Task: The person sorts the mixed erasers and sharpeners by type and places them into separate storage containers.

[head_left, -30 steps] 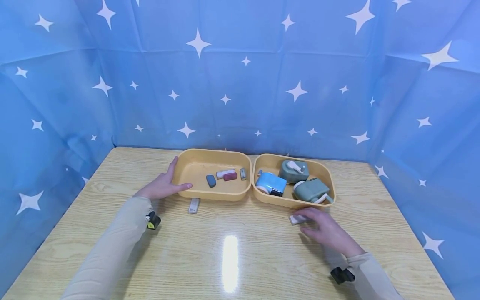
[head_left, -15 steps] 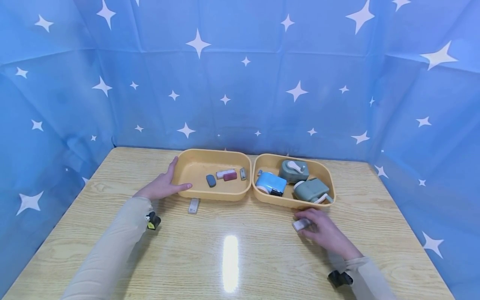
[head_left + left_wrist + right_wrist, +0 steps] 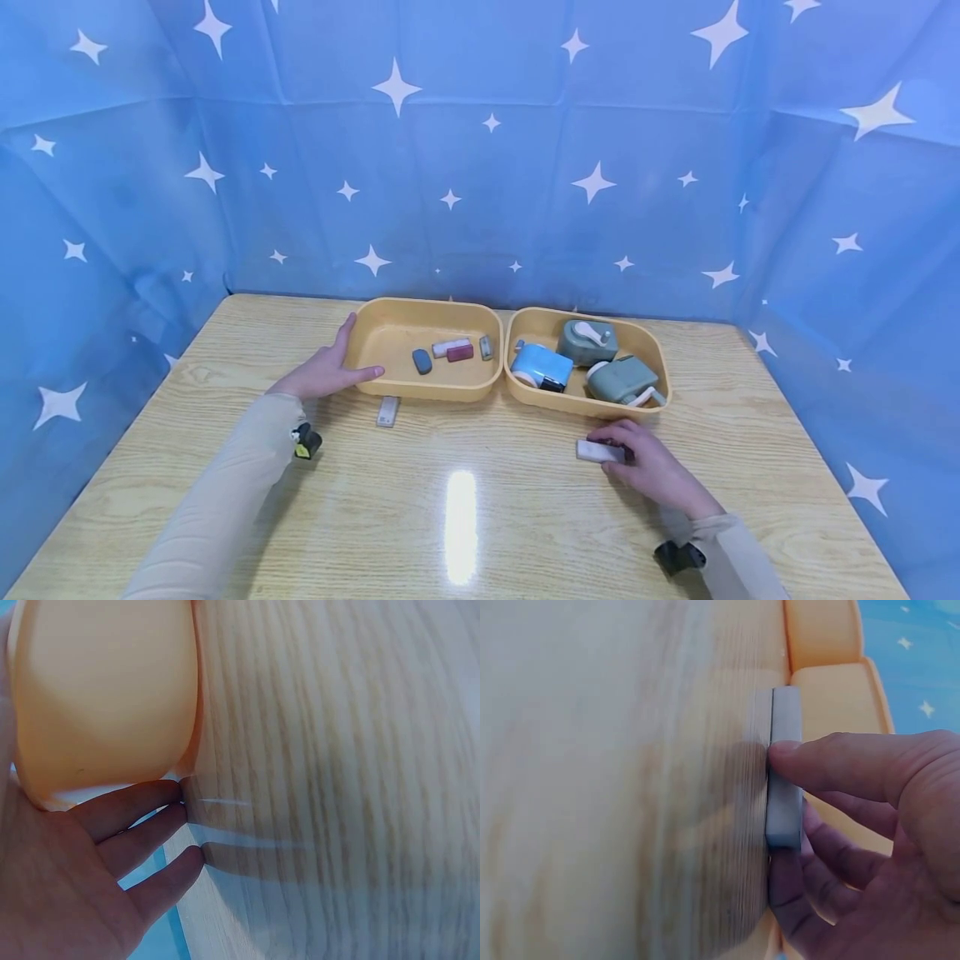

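Observation:
In the head view, my right hand (image 3: 648,467) is low over the table in front of the right tray. Its thumb and fingers hold a whitish rectangular eraser (image 3: 598,451) by its sides; in the right wrist view the eraser (image 3: 785,795) sits flat against the wood. My left hand (image 3: 326,371) spreads around the left end of the left tan tray (image 3: 427,390), thumb over the front rim. Extended fingers (image 3: 146,832) touch that tray's end in the left wrist view. Just in front of the same tray lies another whitish eraser (image 3: 387,412).
Inside the left tray are a blue-grey eraser (image 3: 422,362), a dark red one (image 3: 461,353), a white one (image 3: 444,347) and a small grey one (image 3: 486,347). The right tan tray (image 3: 555,402) holds a blue crank pencil sharpener (image 3: 543,364) and two green ones (image 3: 621,380).
My right hand has shifted slightly toward the front edge with the eraser, which has turned from slanted to nearly level across the view. The left hand has stayed on its tray.

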`<state>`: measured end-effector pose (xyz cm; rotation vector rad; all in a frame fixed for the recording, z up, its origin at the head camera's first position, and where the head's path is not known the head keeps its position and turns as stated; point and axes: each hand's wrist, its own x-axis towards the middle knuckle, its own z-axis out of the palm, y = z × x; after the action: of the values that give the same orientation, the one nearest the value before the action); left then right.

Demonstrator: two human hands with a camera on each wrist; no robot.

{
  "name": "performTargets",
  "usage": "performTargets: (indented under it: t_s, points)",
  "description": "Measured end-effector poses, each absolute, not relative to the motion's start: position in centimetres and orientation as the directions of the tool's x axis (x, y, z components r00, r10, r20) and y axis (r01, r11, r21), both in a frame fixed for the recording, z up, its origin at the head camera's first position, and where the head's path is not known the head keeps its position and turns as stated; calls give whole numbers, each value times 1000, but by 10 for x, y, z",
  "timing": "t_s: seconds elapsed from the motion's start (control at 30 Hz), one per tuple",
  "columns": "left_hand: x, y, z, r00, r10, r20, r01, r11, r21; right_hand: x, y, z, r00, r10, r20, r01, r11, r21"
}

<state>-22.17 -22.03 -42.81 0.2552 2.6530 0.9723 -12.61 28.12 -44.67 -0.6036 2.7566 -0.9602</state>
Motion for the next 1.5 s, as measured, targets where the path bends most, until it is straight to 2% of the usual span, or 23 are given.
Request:
performTargets:
  t_s: [0.53, 0.83, 1.5]
  points:
    - [-222, -221, -428, -937, 268, -222, 65, 761, 645, -127, 280, -454, -918, -396, -22, -257, 638, -726]
    - [-221, -222, -428, -938, 270, -215, 68, 756, 651, -126, 271, -456, -917, -399, 9, -263, 586, -766]
    - [-223, -221, -430, -939, 274, -208, 70, 745, 663, -132, 236, -449, -890, -456, -24, -269, 565, -780]
